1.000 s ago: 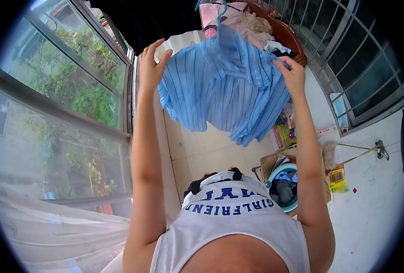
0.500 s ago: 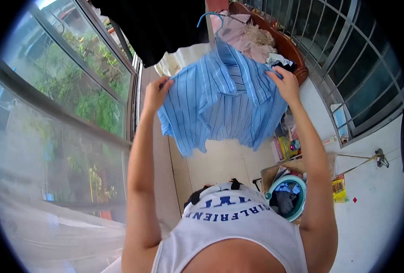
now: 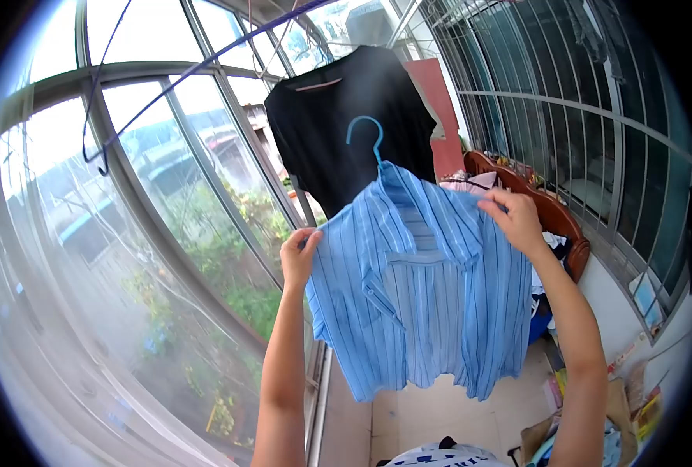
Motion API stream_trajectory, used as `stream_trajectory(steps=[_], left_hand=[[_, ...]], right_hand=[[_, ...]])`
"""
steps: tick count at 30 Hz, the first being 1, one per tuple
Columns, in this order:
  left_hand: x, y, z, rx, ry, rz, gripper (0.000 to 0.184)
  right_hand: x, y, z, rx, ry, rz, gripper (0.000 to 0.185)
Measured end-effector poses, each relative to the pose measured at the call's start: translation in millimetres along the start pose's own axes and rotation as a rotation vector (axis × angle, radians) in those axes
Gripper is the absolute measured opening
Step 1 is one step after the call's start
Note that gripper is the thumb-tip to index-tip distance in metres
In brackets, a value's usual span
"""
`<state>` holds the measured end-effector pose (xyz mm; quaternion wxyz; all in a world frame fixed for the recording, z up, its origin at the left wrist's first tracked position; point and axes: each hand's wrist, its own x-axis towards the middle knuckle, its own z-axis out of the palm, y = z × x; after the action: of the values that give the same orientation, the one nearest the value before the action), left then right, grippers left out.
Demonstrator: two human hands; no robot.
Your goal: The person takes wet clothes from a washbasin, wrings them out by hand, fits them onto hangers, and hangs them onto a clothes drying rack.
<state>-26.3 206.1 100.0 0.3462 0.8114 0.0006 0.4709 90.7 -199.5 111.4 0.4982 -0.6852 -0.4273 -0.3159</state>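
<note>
A blue striped shirt hangs open at the front on a blue hanger, whose hook stands up above the collar. My left hand pinches the shirt at one shoulder. The other shoulder is pinched between the thumb and fingers of my right hand. Between the two hands the shirt is spread wide, its lower edge hanging over the floor. The ends of the hanger are hidden inside the fabric.
Behind the shirt hangs a black T-shirt. A purple pole crosses at upper left beside the windows. Barred windows line the right side, above a brown wooden headboard with clothes beside it. The tiled floor lies below.
The view has tilted up, bringing the black T-shirt and the purple pole into sight. Both hands still grip the shirt's shoulders, now raised and held more upright.
</note>
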Motion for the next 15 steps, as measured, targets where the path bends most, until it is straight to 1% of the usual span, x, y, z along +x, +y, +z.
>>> stream_trajectory(steps=[1,2,3,4,5,7,8,9,11,12,13,15], left_hand=[[9.1,-3.7,-6.8,0.008,-0.003,0.017,0.026],[16.6,-9.6,-13.6,-0.024,0.065,0.027,0.035],[24.9,-17.2,-20.4,-0.054,0.132,0.038,0.046],[31.6,-28.9,-29.8,-0.172,0.048,-0.135,0.063],[33.2,-42.4,-36.2,-0.17,0.044,-0.127,0.063],[23.3,-32.9,-44.7,-0.091,-0.218,-0.604,0.073],[28.3,-73.8,-43.6,-0.071,-0.248,-0.561,0.082],[33.3,-74.3,-43.1,-0.063,-0.247,-0.56,0.082],[53.7,-66.4,-34.7,-0.063,-0.227,-0.427,0.078],[59.0,-17.6,-32.7,-0.002,-0.279,-0.391,0.07],[74.4,-12.4,-30.8,-0.115,-0.3,-0.252,0.049],[115.1,-16.6,-35.7,-0.168,-0.142,-0.216,0.039]], right_hand=[[11.4,-5.5,2.7,-0.051,0.077,-0.016,0.022],[22.0,-5.7,5.4,-0.085,0.12,-0.046,0.024],[30.2,-8.5,5.1,-0.073,0.139,-0.032,0.025],[40.5,-9.7,5.7,-0.072,0.162,-0.025,0.024],[49.0,-10.2,6.5,-0.072,0.181,-0.014,0.024],[63.3,-11.8,9.3,-0.045,0.213,-0.028,0.024],[73.3,-12.8,12.2,-0.02,0.244,-0.053,0.025],[83.5,-13.0,17.6,-0.013,0.248,-0.051,0.025],[106.5,-11.8,29.2,-0.105,0.305,-0.015,0.027],[122.2,-10.5,34.2,-0.105,0.333,-0.04,0.027],[135.7,-10.7,40.4,-0.102,0.359,-0.065,0.028],[164.8,-17.4,50.3,-0.04,0.437,-0.09,0.026]])
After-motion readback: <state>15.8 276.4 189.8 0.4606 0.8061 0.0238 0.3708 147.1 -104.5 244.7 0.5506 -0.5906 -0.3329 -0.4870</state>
